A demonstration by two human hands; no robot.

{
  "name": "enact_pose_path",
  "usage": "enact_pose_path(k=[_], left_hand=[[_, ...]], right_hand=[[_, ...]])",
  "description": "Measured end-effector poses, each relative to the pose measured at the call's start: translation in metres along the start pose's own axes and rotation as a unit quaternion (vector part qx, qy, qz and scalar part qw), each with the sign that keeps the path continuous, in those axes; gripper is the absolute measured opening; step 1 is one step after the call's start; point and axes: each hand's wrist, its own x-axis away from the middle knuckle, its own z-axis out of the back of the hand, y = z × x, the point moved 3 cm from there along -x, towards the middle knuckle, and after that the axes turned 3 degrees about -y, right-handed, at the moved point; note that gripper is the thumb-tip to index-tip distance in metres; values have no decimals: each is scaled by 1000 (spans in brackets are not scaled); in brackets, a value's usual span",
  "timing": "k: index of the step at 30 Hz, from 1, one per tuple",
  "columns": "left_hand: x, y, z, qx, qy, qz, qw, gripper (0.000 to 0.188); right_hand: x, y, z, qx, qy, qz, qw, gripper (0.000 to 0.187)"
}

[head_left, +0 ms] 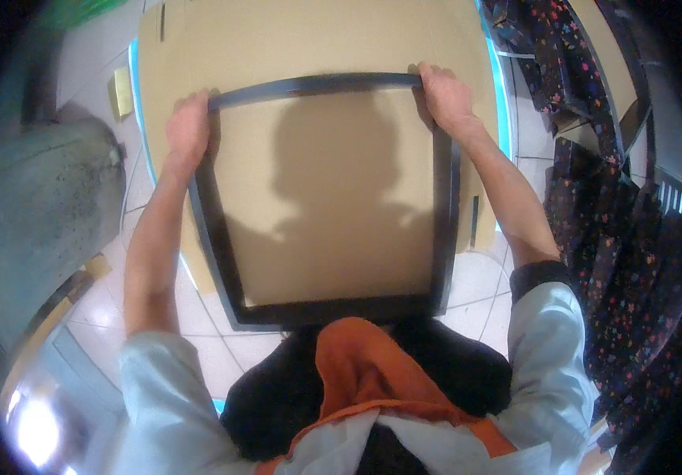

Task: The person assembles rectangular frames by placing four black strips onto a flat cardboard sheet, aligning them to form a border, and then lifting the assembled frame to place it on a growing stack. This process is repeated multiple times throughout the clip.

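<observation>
We see a dark frame (325, 82) over the brown surface (317, 36), its far bar running across the middle and its near bar along the near edge, close to the person's lap; we cannot tell whether it lies flat or is slightly raised. Both hands are grasping it: the left hand (189, 127) is curled around its far left corner, near the left edge of the surface, and the right hand (448, 99) around its far right corner, toward the right edge. Inside the frame we see a shadow (333, 150) of a head and shoulders. One narrow dark mark (162, 22) lies by the surface's far left corner, another by its right edge; we cannot tell whether they are slots or strips. Beyond the right edge we see flowered cloth (602, 237), beyond the left edge a worn grey panel (40, 206), and around the surface a pale tiled floor (483, 317). An orange apron (357, 364) is just beside the near bar.
</observation>
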Motion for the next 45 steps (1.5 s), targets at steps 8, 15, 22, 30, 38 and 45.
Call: enact_pose_path(k=[8,15,22,30,38,45], left_hand=[[3,-19,-19,204,70,40,976,33],[8,-35,-23,323,114,202,918,60],[185,-45,-2,599,-69,165,781,64],[390,19,-68,610,-183,207,743,57],[386,38,-66,593,-142,215,763,58],[282,21,-1,576,4,176,799,57]], right_hand=[[-2,7,-12,-84,67,29,994,36],[2,-1,-11,-145,84,45,985,55],[163,12,-26,-479,74,-75,872,66],[342,-21,-76,-601,-167,-259,737,67],[330,-3,-16,-662,-194,-161,706,94],[294,35,47,-651,90,-170,735,89]])
